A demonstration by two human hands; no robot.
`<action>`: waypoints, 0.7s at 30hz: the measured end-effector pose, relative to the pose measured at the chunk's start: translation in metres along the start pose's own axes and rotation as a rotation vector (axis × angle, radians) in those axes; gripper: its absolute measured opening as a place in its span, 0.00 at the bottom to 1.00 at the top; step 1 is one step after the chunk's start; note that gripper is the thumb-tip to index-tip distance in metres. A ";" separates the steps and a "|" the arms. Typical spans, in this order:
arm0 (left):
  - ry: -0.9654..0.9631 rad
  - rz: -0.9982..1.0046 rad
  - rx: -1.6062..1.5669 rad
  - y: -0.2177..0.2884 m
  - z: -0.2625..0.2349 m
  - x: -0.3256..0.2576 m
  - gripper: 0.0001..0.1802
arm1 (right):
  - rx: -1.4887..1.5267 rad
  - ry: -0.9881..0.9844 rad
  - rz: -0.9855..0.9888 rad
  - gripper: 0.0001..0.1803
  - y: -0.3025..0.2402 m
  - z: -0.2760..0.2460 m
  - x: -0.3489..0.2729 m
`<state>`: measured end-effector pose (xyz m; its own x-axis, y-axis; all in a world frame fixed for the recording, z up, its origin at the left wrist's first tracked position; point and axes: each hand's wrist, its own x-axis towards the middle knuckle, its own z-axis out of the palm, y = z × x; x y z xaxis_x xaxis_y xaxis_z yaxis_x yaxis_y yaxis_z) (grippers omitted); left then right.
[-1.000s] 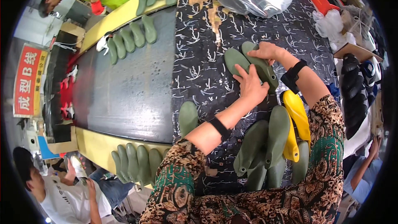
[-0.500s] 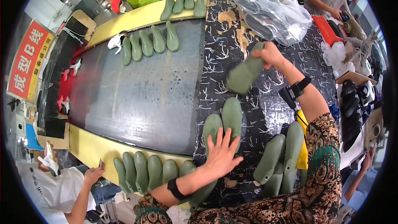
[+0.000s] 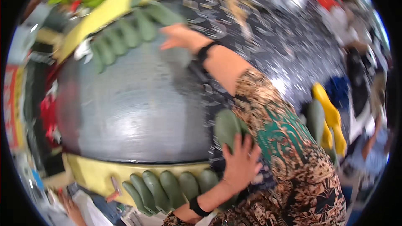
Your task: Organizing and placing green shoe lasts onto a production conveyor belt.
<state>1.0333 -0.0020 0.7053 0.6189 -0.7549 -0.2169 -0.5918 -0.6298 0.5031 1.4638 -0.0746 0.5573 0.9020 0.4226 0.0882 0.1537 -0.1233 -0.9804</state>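
The left hand (image 3: 239,164) lies flat, fingers spread, on a green sole (image 3: 228,129) near the front of the bench (image 3: 138,113); it presses on the piece rather than closing around it. The right hand (image 3: 178,37), on an arm crossing the picture in a patterned sleeve (image 3: 289,142), is stretched to the far side of the bench, fingers open and loose, just beside the far row of green soles (image 3: 125,37); motion blur hides whether it touches one or holds anything. Both wrists carry dark bands. Along the front edge, a near row of green soles (image 3: 167,188) stands side by side on a yellow strip (image 3: 96,173), close to the left hand; the far row lines a matching yellow strip (image 3: 102,14) at the back. As a judgement, the laying-out is well advanced: both rows look well filled, the sole under the left hand is not yet in line, and the grey middle of the bench holds no pieces. To the right, well apart from both hands, yellow soles (image 3: 331,115) and more green ones lean together on a black-and-white patterned cloth (image 3: 293,46). At the lower left edge another person's hand (image 3: 71,209) shows, blurred.
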 end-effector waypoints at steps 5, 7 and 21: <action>0.131 -0.183 -0.009 -0.014 -0.003 -0.020 0.46 | 0.379 -0.422 0.140 0.14 -0.073 0.117 -0.087; 0.070 -0.252 -0.020 -0.025 -0.005 -0.025 0.46 | -0.105 -0.418 0.119 0.15 -0.170 0.079 -0.186; 0.384 -0.002 -0.364 0.179 0.062 0.066 0.36 | -0.873 -0.102 0.596 0.37 -0.119 -0.209 -0.466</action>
<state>0.9364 -0.1761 0.7284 0.8048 -0.5895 0.0699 -0.4153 -0.4749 0.7759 1.1096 -0.4449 0.6698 0.8950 0.1499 -0.4202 -0.0294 -0.9201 -0.3906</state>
